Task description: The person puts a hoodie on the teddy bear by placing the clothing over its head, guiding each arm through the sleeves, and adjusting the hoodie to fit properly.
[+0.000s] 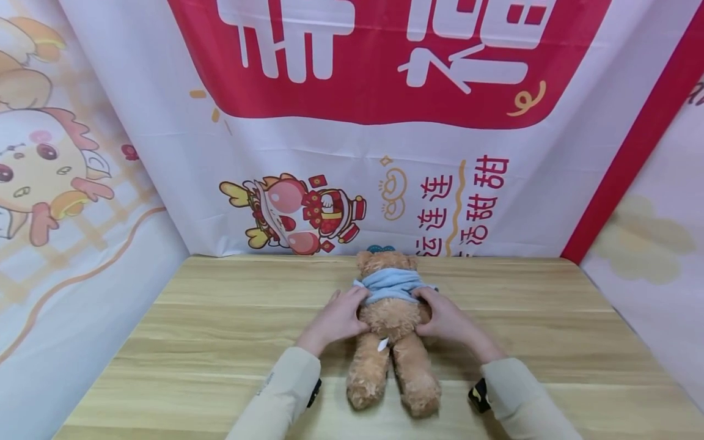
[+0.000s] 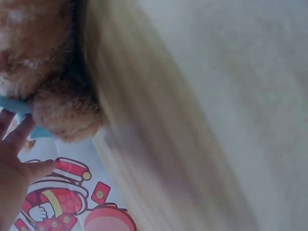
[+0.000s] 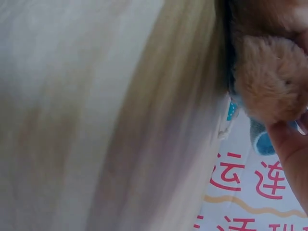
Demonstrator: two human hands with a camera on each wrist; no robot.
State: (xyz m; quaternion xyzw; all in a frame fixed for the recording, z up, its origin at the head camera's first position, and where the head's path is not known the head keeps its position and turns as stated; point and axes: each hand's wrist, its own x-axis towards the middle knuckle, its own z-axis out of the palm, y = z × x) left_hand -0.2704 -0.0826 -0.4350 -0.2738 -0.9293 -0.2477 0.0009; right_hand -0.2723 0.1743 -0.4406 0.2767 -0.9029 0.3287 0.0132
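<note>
A brown plush teddy bear [image 1: 392, 321] lies on the wooden table, its head toward the back cloth and its legs toward me. Its light blue shirt [image 1: 393, 284] is bunched around the upper body, and a small white tag [image 1: 383, 344] shows between the legs. My left hand [image 1: 342, 315] grips the bear's left side in view, by the shirt hem. On the opposite side my right hand [image 1: 450, 318] holds the torso, thumb low near the hip. Both wrist views show brown fur [image 2: 65, 110] close to the fingers. The bear's face is hidden.
The wooden table [image 1: 236, 330] extends to both sides of the bear. A white and red printed cloth [image 1: 165, 122] hangs at its back edge, and further printed cloths [image 1: 654, 232] flank it left and right. Something teal [image 1: 381, 249] shows behind the bear's head.
</note>
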